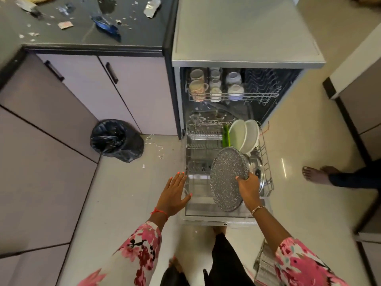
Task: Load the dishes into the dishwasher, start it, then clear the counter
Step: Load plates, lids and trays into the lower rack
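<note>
1. Grey speckled round dish (227, 178) stands tilted on edge in the pulled-out lower rack (268, 168), with the right hand (248, 188) fingers clamped on its right rim.
2. Left hand (174, 195) fingers are straight and apart at the rack's left edge.
3. Bare rack wires sit between both hands, and the white plates (245, 135) are just beyond the right fingers.

Setting: home kitchen. Evidence: open grey freestanding dishwasher (247, 58), wire racks (261, 93) holding ceramic mugs (198, 87) and round white plates (245, 135); dark glossy counter (82, 36) over pale lilac cabinet doors (144, 89) with black bar handles (112, 72); black plastic bin bag (115, 141) on cream tiled floor (123, 193).
</note>
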A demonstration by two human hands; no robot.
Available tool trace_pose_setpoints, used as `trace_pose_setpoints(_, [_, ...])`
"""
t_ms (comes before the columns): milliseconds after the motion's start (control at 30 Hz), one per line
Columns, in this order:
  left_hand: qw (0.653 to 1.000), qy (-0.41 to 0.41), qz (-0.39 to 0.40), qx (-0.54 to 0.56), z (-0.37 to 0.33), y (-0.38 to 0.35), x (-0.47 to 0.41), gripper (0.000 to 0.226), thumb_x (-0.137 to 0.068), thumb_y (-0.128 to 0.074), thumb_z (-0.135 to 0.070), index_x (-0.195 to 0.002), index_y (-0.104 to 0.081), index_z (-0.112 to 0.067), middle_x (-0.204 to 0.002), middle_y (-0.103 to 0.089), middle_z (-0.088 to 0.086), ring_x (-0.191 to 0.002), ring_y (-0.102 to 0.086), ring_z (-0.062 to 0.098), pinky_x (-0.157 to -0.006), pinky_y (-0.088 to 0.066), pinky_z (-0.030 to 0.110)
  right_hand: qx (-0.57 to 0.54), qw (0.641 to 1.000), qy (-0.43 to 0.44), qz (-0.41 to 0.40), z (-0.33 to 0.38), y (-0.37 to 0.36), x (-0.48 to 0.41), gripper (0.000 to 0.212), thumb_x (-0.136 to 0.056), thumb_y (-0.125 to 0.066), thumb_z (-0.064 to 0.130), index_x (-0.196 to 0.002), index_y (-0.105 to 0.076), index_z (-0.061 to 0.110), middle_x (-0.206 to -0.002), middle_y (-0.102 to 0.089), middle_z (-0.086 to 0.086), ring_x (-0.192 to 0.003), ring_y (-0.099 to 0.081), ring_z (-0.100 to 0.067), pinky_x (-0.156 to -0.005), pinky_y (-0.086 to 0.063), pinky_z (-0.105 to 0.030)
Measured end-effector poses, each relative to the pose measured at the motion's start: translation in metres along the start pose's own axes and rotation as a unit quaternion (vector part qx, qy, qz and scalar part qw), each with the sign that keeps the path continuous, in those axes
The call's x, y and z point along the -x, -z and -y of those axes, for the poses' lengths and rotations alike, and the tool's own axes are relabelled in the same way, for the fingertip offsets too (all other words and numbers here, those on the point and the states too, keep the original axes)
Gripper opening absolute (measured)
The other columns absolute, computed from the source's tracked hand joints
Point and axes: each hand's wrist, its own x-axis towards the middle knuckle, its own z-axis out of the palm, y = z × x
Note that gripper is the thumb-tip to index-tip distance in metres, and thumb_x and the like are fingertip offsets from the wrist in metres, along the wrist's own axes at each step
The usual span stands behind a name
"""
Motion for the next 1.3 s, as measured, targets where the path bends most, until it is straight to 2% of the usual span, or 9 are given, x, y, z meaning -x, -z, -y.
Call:
trace_pose_setpoints(133, [1.000, 0.013, 0.015, -0.001, -0.020, -0.008, -0.052, 0.089, -0.077, -0.005, -0.065, -0.149, -0.010, -0.013, -0.157, -0.003, 0.002, -0.141, 0.010, 0.011, -0.114, 0.010, 0.028, 0.054, 0.997, 0.049, 0.029, 0.009, 0.019, -0.055, 0.026, -0.090, -0.049, -0.004, -0.115, -0.056, -0.007, -0.097, -0.062, -0.016, -0.088, -0.061, -0.031, -0.058, -0.045, -0.020])
trace_pose_setpoints(233, [0.999, 0.031, 0.020, 0.009, -0.028, -0.011, -0.088, 0.089, -0.077, -0.005, -0.065, -0.148, -0.010, -0.012, -0.156, -0.002, 0.003, -0.139, 0.011, 0.010, -0.117, 0.006, 0.033, 0.091, 0.988, 0.104, 0.070, 0.016, 0.024, -0.099, 0.056, -0.091, -0.043, -0.006, -0.143, -0.030, 0.010, -0.100, -0.057, -0.013, -0.091, -0.061, -0.033, -0.077, -0.056, -0.037])
trace_pose_setpoints(300, [0.999, 0.043, 0.014, 0.015, -0.031, -0.014, -0.115, 0.089, -0.077, -0.005, -0.064, -0.148, -0.011, -0.011, -0.156, -0.003, 0.004, -0.138, 0.012, 0.011, -0.114, 0.008, 0.029, 0.121, 0.979, 0.123, 0.108, 0.021, 0.023, -0.135, 0.070, -0.092, -0.041, -0.006, -0.148, -0.014, 0.026, -0.091, -0.057, -0.026, -0.073, -0.061, -0.035, -0.066, -0.057, -0.039])
trace_pose_setpoints(367, [0.999, 0.048, 0.007, 0.020, -0.030, -0.019, -0.139, 0.087, -0.079, -0.008, -0.065, -0.148, -0.013, -0.011, -0.156, -0.006, 0.004, -0.140, 0.008, 0.013, -0.117, 0.004, 0.032, 0.162, 0.969, 0.133, 0.133, 0.026, 0.016, -0.171, 0.062, -0.092, -0.039, -0.006, -0.145, -0.028, 0.025, -0.070, -0.050, -0.021, -0.050, -0.047, -0.022, -0.044, -0.045, -0.016])
trace_pose_setpoints(433, [0.999, 0.049, 0.006, 0.023, -0.024, -0.026, -0.159, 0.092, -0.080, -0.006, -0.072, -0.147, -0.015, -0.011, -0.156, -0.009, 0.005, -0.142, 0.004, 0.015, -0.117, 0.002, 0.034, 0.195, 0.960, 0.140, 0.140, 0.032, 0.006, -0.203, 0.047, -0.091, -0.040, -0.006, -0.134, -0.047, 0.010, -0.067, -0.051, -0.012, -0.045, -0.038, -0.010, -0.039, -0.034, -0.011])
trace_pose_setpoints(733, [0.998, 0.059, 0.015, 0.015, 0.042, -0.079, -0.264, 0.088, -0.078, -0.007, -0.063, -0.148, -0.010, -0.009, -0.156, -0.002, 0.007, -0.141, 0.010, 0.016, -0.111, 0.010, 0.027, 0.257, 0.933, 0.139, 0.212, 0.024, -0.065, -0.315, 0.029, -0.083, -0.063, 0.004, -0.111, -0.060, 0.000, -0.102, -0.066, -0.020, -0.089, -0.063, -0.031, -0.076, -0.044, -0.022])
trace_pose_setpoints(933, [0.998, 0.054, 0.020, 0.001, 0.093, -0.132, -0.317, 0.087, -0.075, 0.002, -0.061, -0.148, -0.001, -0.013, -0.148, 0.013, -0.004, -0.138, 0.016, 0.010, -0.111, 0.013, 0.024, 0.326, 0.877, 0.117, 0.332, 0.000, -0.097, -0.370, 0.061, -0.067, -0.081, 0.016, -0.121, -0.052, 0.012, -0.105, -0.061, -0.011, -0.092, -0.063, -0.026, -0.087, -0.052, -0.038])
trace_pose_setpoints(1133, [0.998, 0.052, 0.009, 0.023, 0.125, -0.156, -0.342, 0.062, -0.095, -0.037, -0.031, -0.147, -0.015, -0.005, -0.155, -0.005, 0.007, -0.143, 0.003, 0.018, -0.112, 0.007, 0.026, 0.363, 0.866, 0.278, 0.200, 0.006, -0.117, -0.390, 0.020, -0.078, -0.072, 0.022, -0.096, -0.068, 0.016, -0.085, -0.069, -0.016, -0.085, -0.063, -0.031, -0.080, -0.052, -0.041])
trace_pose_setpoints(1300, [0.998, 0.054, -0.005, 0.039, 0.133, -0.164, -0.354, 0.062, -0.092, -0.050, -0.017, -0.146, -0.021, -0.005, -0.155, -0.015, 0.011, -0.144, -0.008, 0.025, -0.114, 0.000, 0.032, 0.466, 0.797, 0.379, 0.061, 0.032, -0.137, -0.391, 0.038, -0.084, -0.059, 0.049, -0.102, -0.069, 0.017, -0.092, -0.069, -0.018, -0.090, -0.063, -0.036, -0.068, -0.039, -0.032])
